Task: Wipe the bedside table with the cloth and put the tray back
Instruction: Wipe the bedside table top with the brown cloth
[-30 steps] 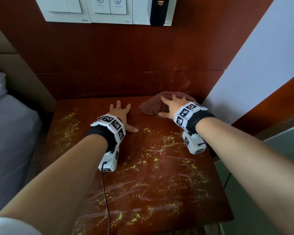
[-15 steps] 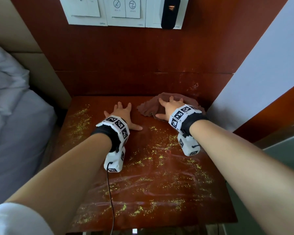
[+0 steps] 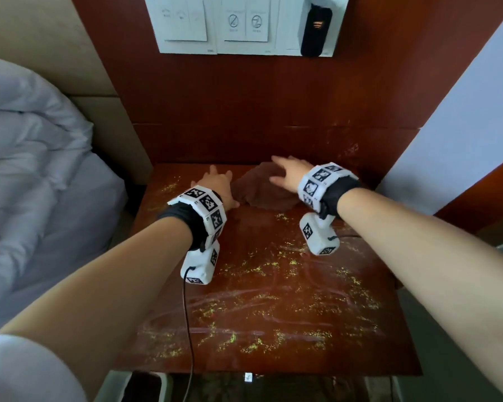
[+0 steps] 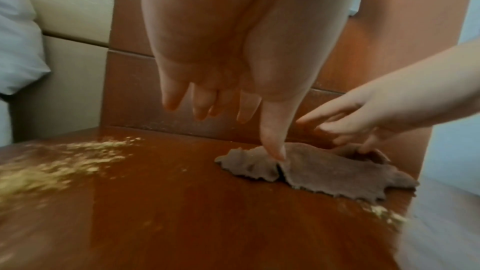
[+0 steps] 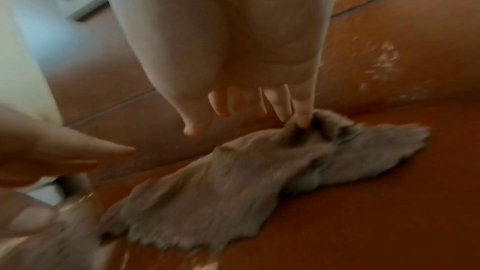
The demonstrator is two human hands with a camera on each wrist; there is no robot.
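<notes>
— Yellow crumbs cover the bedside table [image 3: 273, 300]; the cloth [image 3: 262, 190] lies at the back.
— Left wrist view: the left hand [image 4: 233, 48] is spread, thumb pressing the cloth.
— Right wrist view: the right hand [image 5: 233, 38] is loose, one fingertip touching; the cloth may slip, scattering crumbs.

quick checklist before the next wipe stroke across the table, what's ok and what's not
1. Cloth on the bedside table: ok, at the back edge.
2. Right hand on the cloth: not ok, only fingertips touch it.
3. Left hand clear of the wipe path: not ok, its thumb touches the cloth's edge.
4. Yellow crumbs left to wipe: not ok, scattered over the front and left.
5. Tray within reach: cannot tell, none in view.
</notes>
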